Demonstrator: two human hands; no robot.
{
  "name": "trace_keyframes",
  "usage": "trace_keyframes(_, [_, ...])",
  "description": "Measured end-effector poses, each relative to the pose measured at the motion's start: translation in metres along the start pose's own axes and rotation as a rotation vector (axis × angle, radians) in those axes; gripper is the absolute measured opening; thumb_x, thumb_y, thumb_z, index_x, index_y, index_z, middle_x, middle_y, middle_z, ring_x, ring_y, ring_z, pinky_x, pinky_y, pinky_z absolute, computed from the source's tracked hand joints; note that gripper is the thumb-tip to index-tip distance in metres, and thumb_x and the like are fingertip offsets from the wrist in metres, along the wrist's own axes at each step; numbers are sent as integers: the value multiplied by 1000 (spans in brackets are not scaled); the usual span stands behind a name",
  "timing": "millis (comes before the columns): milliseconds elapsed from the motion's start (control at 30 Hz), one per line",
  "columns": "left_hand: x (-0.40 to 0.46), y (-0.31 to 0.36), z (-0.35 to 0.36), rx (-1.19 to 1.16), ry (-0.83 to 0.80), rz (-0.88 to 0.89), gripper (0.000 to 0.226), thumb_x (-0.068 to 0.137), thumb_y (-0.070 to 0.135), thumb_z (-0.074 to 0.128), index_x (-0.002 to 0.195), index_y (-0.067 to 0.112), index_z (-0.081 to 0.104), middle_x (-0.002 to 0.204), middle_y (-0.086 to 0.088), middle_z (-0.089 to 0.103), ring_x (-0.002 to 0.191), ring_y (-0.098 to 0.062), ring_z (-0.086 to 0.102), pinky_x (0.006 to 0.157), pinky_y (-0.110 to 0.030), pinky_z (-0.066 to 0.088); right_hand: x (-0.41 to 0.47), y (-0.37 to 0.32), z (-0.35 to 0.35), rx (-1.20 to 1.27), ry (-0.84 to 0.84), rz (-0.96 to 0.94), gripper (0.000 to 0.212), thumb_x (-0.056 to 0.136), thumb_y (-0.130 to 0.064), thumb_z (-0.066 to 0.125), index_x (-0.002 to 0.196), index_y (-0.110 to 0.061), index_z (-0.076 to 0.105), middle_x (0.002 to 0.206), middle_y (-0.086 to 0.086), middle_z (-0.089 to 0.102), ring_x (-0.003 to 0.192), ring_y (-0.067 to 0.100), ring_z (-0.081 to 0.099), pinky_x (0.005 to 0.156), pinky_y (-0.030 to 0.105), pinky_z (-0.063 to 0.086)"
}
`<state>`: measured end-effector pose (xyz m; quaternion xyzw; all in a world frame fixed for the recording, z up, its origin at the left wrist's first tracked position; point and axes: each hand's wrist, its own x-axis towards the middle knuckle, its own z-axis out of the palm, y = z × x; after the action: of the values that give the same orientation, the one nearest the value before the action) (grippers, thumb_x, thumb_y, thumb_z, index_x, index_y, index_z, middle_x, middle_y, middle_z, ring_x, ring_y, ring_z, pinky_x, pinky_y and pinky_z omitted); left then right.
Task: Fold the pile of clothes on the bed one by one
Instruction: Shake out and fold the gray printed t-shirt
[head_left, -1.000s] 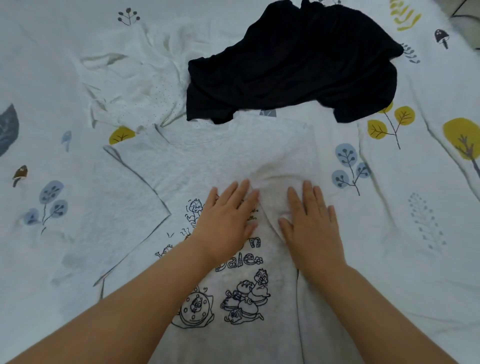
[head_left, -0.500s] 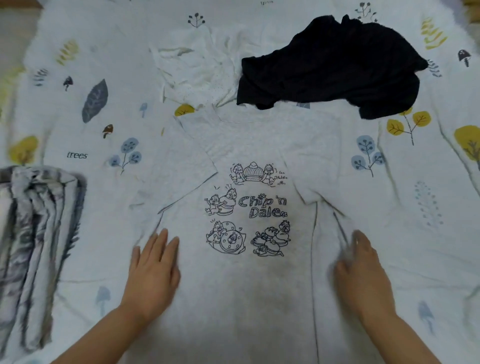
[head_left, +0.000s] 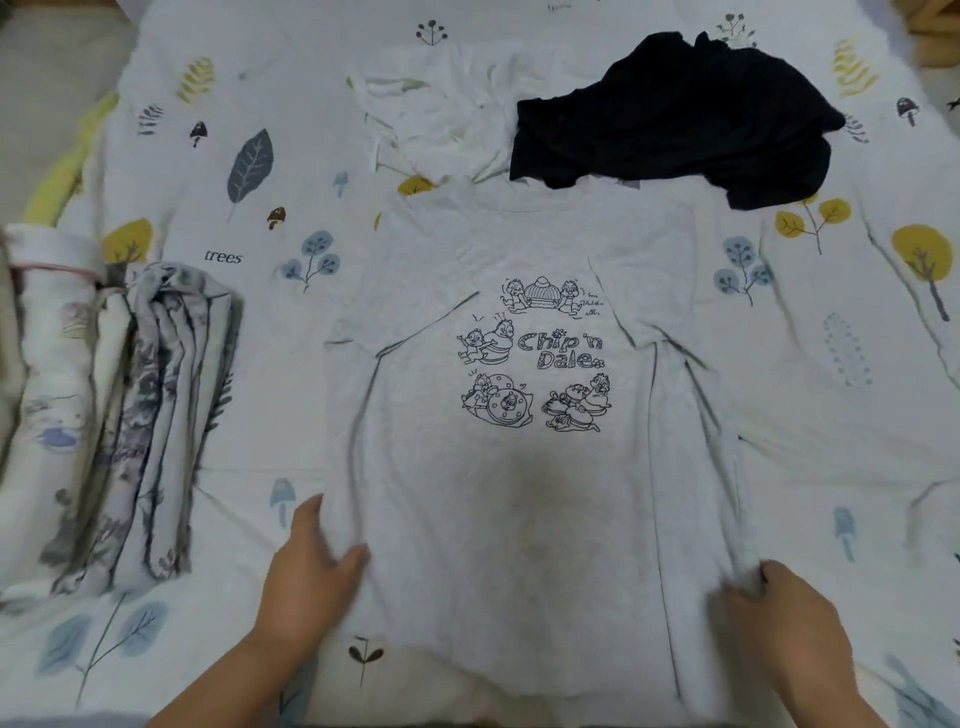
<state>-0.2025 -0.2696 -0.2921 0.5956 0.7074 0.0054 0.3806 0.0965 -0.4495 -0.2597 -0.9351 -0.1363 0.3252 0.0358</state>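
Note:
A light grey T-shirt (head_left: 519, 519) with a "Chip 'n Dale" cartoon print lies spread face up on the bed, collar at the far end. My left hand (head_left: 311, 566) is at the shirt's lower left edge, thumb on the fabric and fingers along the edge. My right hand (head_left: 784, 618) grips the lower right side, and the cloth bunches up at its thumb. Both sleeves lie folded in over the shirt's body.
A crumpled black garment (head_left: 675, 114) and a crumpled white garment (head_left: 431, 114) lie beyond the collar. A stack of folded grey-patterned clothes (head_left: 156, 415) and a folded white item (head_left: 47, 364) sit at the left. The leaf-printed sheet (head_left: 857, 364) covers the bed.
Both hands moved from the middle of the shirt outward and towards me, down to its lower side edges. The right hand now bunches the fabric. More of the shirt lies flat.

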Motion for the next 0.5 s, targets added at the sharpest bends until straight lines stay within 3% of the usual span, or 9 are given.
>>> trace_keyframes(100, [-13,-11,-5,100,-125,26,18,84,20,64,91,17,48,75,2,56,67,-10,52,55,-18,36,-4,7,3,37,3,-13,33,84,-14,60,62,-18,36,82,21,55,85,38,53,67,36,32])
trace_keyframes(200, [-15,-13,-17,85,-112,122,23,86,16,63,70,24,49,66,7,56,64,-5,51,52,-12,32,-7,3,-3,158,24,-11,22,88,-9,53,71,-4,40,71,17,50,73,33,46,64,38,30])
trace_keyframes(300, [-10,10,-40,-8,-65,164,14,84,12,65,77,21,59,65,9,62,60,-4,55,48,-11,37,-5,-8,-18,220,74,-90,6,88,-6,55,88,-3,50,75,18,56,75,30,46,68,35,29])
trace_keyframes(367, [-4,34,-56,-174,-89,137,17,82,12,68,92,23,61,71,1,67,61,-18,63,54,-13,46,-4,-21,-35,304,111,-122,21,85,-6,60,104,-11,53,77,15,58,73,29,48,70,34,31])
trace_keyframes(433, [0,63,-73,-432,-158,79,32,84,10,65,103,34,58,82,-12,67,65,-29,66,58,-27,55,-2,-37,-53,433,126,-163,39,84,-7,64,115,-27,54,79,13,60,74,31,54,66,35,40])
trace_keyframes(500, [8,94,-85,-652,-195,62,35,88,5,57,107,34,60,83,-17,64,63,-26,62,50,-24,53,4,-52,-74,662,54,-177,37,86,-6,60,105,-37,60,86,16,66,79,32,63,58,35,53])
